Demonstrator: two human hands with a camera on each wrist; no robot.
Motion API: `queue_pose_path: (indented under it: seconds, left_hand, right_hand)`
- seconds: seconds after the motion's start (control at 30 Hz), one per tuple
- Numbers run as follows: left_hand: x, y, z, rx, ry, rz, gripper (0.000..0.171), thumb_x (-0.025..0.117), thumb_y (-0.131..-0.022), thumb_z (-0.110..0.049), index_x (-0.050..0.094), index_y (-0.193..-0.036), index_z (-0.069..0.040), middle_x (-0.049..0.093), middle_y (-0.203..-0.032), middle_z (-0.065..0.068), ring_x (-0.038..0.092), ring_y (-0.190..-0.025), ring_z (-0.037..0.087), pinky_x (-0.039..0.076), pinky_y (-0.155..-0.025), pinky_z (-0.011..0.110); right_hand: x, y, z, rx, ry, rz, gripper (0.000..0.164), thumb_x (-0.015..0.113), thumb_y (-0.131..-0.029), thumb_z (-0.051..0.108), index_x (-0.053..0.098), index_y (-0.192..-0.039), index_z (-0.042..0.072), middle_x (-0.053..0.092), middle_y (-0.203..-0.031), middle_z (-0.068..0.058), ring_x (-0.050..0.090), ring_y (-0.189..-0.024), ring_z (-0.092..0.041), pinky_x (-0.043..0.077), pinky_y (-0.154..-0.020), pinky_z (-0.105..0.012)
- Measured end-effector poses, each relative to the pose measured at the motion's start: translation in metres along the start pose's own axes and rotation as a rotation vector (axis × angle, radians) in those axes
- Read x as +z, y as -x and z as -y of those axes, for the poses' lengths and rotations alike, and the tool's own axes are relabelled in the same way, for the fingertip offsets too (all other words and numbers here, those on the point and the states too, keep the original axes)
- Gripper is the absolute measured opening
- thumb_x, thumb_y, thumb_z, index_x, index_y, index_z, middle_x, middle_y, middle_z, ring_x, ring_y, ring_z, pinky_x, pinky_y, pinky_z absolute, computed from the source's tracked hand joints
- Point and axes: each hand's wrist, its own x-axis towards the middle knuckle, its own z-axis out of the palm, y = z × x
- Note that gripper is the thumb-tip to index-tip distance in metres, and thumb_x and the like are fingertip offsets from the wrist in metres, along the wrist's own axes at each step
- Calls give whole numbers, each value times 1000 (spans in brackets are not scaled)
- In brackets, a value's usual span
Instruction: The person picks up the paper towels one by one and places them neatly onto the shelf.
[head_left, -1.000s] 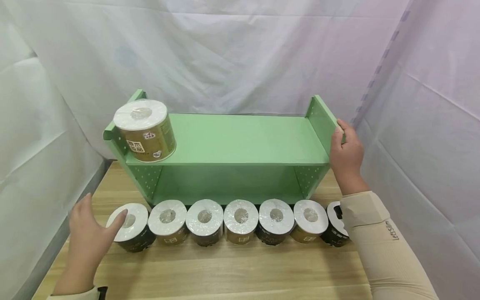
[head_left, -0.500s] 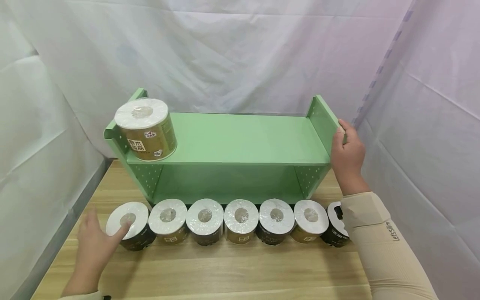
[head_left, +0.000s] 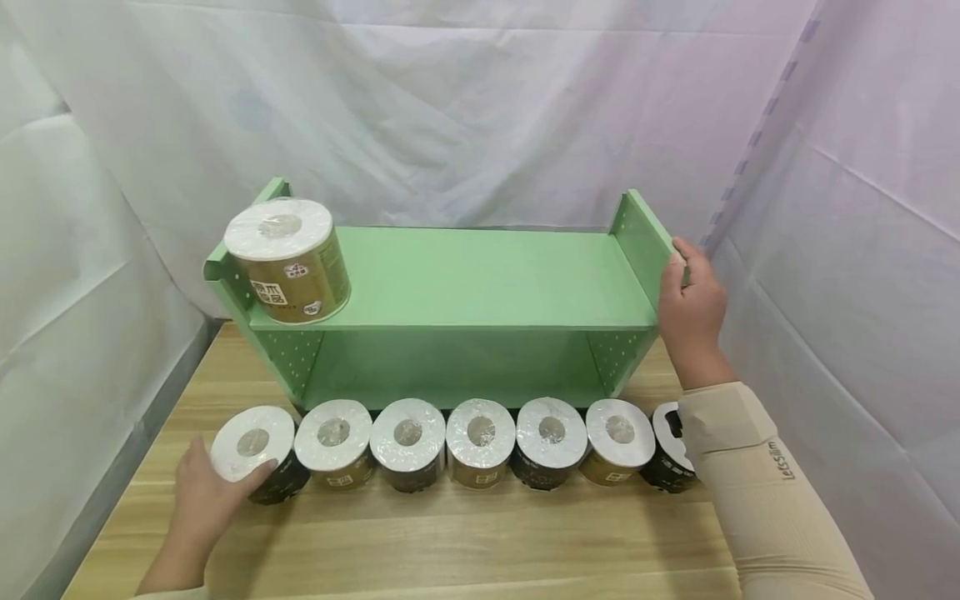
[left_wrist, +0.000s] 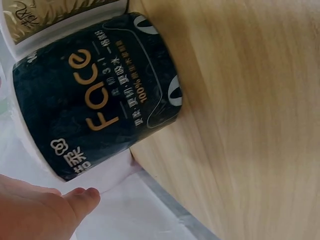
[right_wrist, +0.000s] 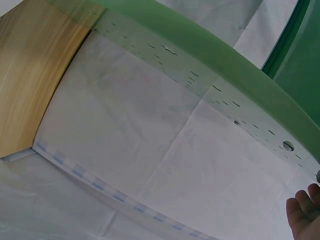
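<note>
My left hand is at the leftmost toilet paper roll, thumb in front of it and fingers by its left side. In the left wrist view that roll has a dark wrapper lettered "Face", and the hand shows beside its top end with a gap between. My right hand grips the upper front edge of the right side panel of a green two-tier shelf. Low in the right wrist view's right corner, curled fingers show by the perforated panel.
A gold-wrapped roll stands on the upper shelf's left end. Several rolls in black and gold wrappers, one of them in the middle, line up before the shelf on the wooden table. White cloth hangs behind and at both sides.
My left hand has moved right and slightly down toward the leftmost roll. My right hand keeps its hold on the shelf's panel, and the rolls stay where they were.
</note>
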Motion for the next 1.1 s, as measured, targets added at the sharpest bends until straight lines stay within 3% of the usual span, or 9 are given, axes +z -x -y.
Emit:
queue_pose_path:
  seconds: [0.23,0.4,0.7,0.9,1.1]
  left_hand:
    - [5,1,3,-13,38,11,111,82,-68,-20,9,-141,22,24,-132,48,25,-124,58,26,-101,69]
    - [10,0,5,21,44,-11,98,84,-67,-20,24,-132,21,35,-121,41,36,-114,53,33,-96,67]
    - [12,0,1,-5,47,29,104,83,-68,-20,18,-138,22,30,-129,43,32,-120,54,29,-101,66]
    - [13,3,-1,-5,66,2,106,84,-66,-19,18,-139,21,30,-130,43,30,-121,54,28,-101,66]
    - [14,3,-2,-24,79,-10,109,85,-66,-19,15,-141,20,28,-131,43,29,-123,55,27,-102,66]
  right_hand:
    - [1,0,1,9,-15,2,45,35,-101,29,54,-138,10,56,-137,-8,50,-75,-18,35,-62,-25]
    - [0,1,2,14,-27,8,46,35,-101,29,53,-139,9,54,-138,-10,57,-89,-28,36,-67,-26]
    - [0,1,1,12,-17,0,45,34,-102,29,53,-139,11,56,-137,-9,50,-77,-20,35,-62,-25]
    - [0,1,0,10,-26,-2,45,35,-102,29,54,-138,10,55,-138,-8,54,-84,-23,35,-66,-25]
    - [1,1,1,8,-19,-4,45,35,-102,29,54,-138,10,55,-138,-7,46,-69,-14,34,-63,-26]
